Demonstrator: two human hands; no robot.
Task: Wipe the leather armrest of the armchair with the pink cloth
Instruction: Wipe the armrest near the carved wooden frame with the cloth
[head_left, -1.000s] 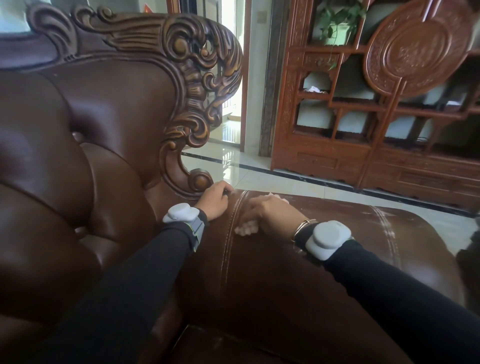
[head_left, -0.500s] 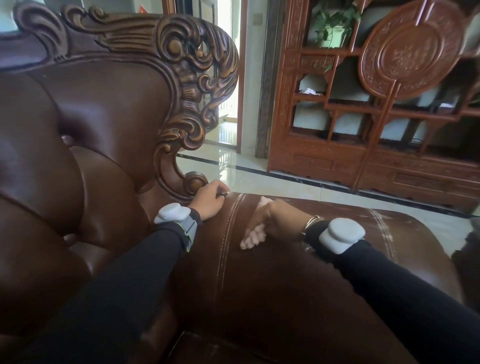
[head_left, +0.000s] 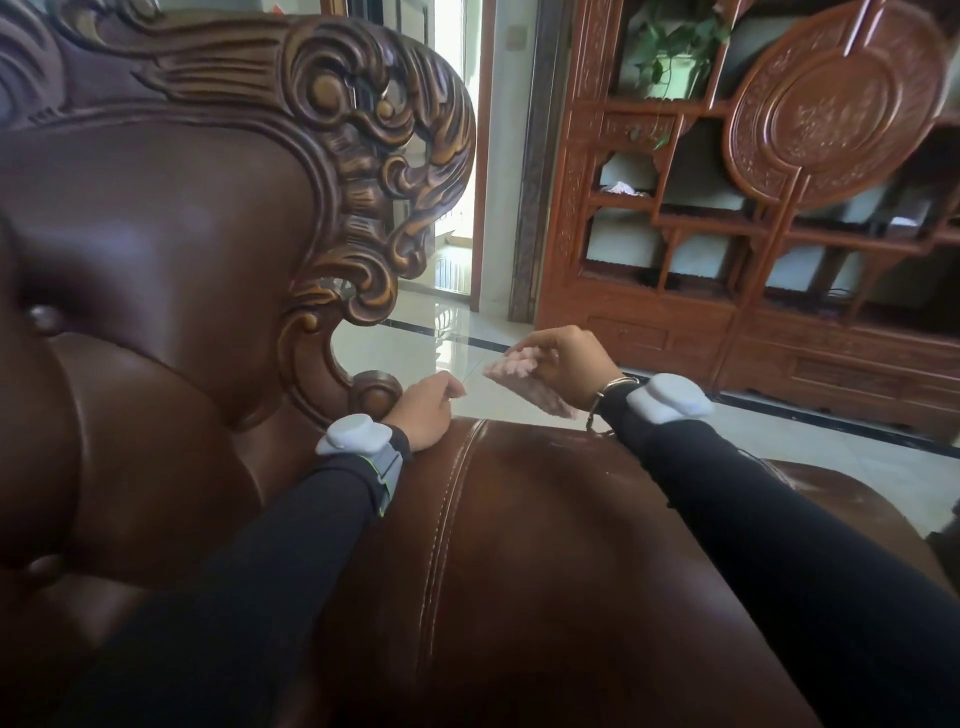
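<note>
While left hand (head_left: 423, 410) rests curled on brown leather armrest (head_left: 545, 519), right hand (head_left: 569, 366) grips pink cloth (head_left: 524, 387) just above it

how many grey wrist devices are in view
2. One grey wrist device sits on the left wrist beside the carved wooden chair frame; the other is on the right wrist, above the brown leather armrest. None looks hidden.

My left hand (head_left: 423, 410): fingers curled closed, low. My right hand (head_left: 569, 366): raised, fingers pinched shut. Both forearms extended, black-sleeved.
</note>
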